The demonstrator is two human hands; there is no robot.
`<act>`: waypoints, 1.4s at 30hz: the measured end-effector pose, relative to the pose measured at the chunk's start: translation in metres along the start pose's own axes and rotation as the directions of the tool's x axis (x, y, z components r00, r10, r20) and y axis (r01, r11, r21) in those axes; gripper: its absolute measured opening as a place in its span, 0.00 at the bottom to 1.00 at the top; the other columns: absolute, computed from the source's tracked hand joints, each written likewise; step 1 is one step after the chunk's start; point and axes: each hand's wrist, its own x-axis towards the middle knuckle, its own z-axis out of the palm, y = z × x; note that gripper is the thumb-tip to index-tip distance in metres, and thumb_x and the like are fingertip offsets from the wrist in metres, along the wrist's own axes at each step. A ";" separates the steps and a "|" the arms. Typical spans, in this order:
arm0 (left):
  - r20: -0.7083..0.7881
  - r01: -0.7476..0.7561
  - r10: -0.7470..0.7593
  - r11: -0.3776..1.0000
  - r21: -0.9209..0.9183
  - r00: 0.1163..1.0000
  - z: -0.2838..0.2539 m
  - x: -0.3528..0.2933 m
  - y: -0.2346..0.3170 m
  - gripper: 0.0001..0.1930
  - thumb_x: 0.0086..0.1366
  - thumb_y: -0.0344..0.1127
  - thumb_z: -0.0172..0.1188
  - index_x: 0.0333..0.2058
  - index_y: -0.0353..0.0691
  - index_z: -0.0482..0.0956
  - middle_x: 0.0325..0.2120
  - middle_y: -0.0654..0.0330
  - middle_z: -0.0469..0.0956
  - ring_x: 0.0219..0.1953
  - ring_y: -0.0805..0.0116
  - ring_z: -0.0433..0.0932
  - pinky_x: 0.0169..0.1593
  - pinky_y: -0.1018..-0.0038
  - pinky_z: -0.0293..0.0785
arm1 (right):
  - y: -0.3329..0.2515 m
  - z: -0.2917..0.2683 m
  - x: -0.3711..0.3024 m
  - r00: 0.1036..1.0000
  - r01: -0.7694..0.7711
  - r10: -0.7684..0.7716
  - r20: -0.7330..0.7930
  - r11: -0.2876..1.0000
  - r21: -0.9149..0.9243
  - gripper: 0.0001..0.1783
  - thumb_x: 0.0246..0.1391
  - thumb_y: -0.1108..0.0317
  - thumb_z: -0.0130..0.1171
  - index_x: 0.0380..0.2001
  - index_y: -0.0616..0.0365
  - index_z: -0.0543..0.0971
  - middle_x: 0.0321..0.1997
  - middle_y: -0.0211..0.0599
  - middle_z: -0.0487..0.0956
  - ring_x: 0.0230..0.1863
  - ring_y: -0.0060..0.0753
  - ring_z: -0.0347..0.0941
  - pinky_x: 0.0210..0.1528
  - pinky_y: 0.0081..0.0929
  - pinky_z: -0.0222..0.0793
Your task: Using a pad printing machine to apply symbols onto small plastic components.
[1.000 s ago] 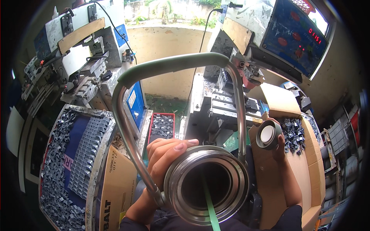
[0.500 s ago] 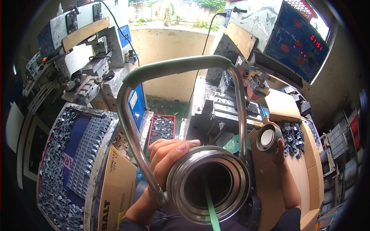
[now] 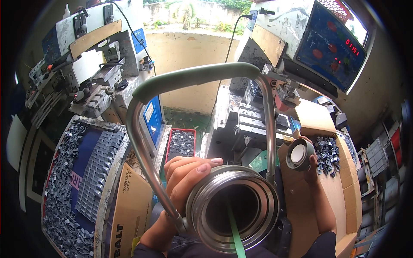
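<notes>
In the middle, close to me, a steel flask point(image 3: 270, 210) is tipped so that its open round mouth faces me. Over it arches a bent metal carrying handle point(image 3: 198, 77) with a green grip. A thin green strip point(image 3: 235, 234) crosses the dark mouth from the lower edge. My left hand point(image 3: 186, 182) is wrapped around the flask's left side, the thumb hidden. Off to the right, my right hand point(image 3: 311, 170) grips a round grey stopper point(image 3: 299, 155), its pale disc turned toward me. Flask and stopper are apart.
Machines stand at left point(image 3: 97, 77) and right point(image 3: 254, 118). A bin of grey metal clips point(image 3: 64, 198) lies left beside a carton point(image 3: 129, 206). A red tray point(image 3: 180, 142) of dark pieces sits ahead. An open cardboard box point(image 3: 344, 189) with dark clips point(image 3: 327, 155) is at right.
The carrying handle has swung slightly to the left, and the flask has turned a little in my left hand. My right hand and the stopper have stayed in place.
</notes>
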 end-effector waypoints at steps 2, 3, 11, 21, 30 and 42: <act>0.004 0.003 -0.003 1.000 0.013 1.000 0.000 0.000 0.001 0.31 0.68 0.40 0.70 0.64 0.37 0.67 0.51 0.47 0.84 0.50 0.56 0.83 0.59 0.59 0.70 | 0.002 -0.005 -0.001 1.000 -0.005 0.005 0.010 1.000 -0.005 0.54 0.63 0.26 0.51 0.70 0.67 0.68 0.63 0.45 0.76 0.65 0.35 0.71 0.69 0.33 0.62; 0.003 0.001 -0.001 1.000 0.013 1.000 0.000 0.001 0.000 0.31 0.68 0.40 0.70 0.64 0.37 0.67 0.51 0.47 0.84 0.50 0.56 0.83 0.59 0.59 0.70 | 0.002 -0.005 0.000 1.000 -0.010 0.010 0.023 1.000 -0.008 0.53 0.63 0.26 0.51 0.70 0.67 0.68 0.63 0.45 0.76 0.65 0.35 0.71 0.69 0.33 0.62; -0.007 -0.010 0.010 1.000 0.003 1.000 0.000 0.001 0.000 0.31 0.68 0.39 0.69 0.64 0.37 0.68 0.51 0.47 0.84 0.49 0.55 0.83 0.59 0.58 0.70 | -0.002 -0.004 0.001 1.000 -0.004 0.004 0.026 1.000 0.002 0.53 0.63 0.26 0.51 0.70 0.66 0.68 0.63 0.44 0.76 0.65 0.36 0.70 0.69 0.33 0.62; 0.009 0.002 -0.003 0.998 0.069 1.000 -0.012 -0.001 0.010 0.31 0.68 0.40 0.69 0.64 0.37 0.67 0.51 0.47 0.84 0.50 0.55 0.83 0.59 0.58 0.70 | -0.005 0.022 0.001 1.000 0.006 -0.007 0.026 0.999 0.052 0.54 0.62 0.25 0.51 0.70 0.66 0.68 0.61 0.44 0.76 0.64 0.34 0.71 0.68 0.32 0.63; -0.021 -0.014 0.014 1.000 -0.004 1.000 0.002 0.002 0.000 0.31 0.68 0.40 0.69 0.64 0.37 0.68 0.50 0.47 0.84 0.50 0.55 0.84 0.59 0.58 0.70 | 0.229 -0.106 -0.010 0.815 -0.235 0.330 -0.477 0.940 0.249 0.54 0.63 0.25 0.51 0.70 0.66 0.68 0.60 0.43 0.77 0.63 0.33 0.71 0.67 0.32 0.63; -0.007 0.001 -0.001 0.999 0.046 1.000 -0.005 0.000 0.004 0.31 0.67 0.38 0.71 0.64 0.37 0.69 0.51 0.48 0.84 0.50 0.56 0.84 0.59 0.59 0.70 | 0.004 0.004 0.002 0.999 -0.001 0.000 0.042 1.000 0.019 0.53 0.63 0.26 0.52 0.70 0.66 0.68 0.62 0.43 0.77 0.64 0.34 0.71 0.68 0.31 0.62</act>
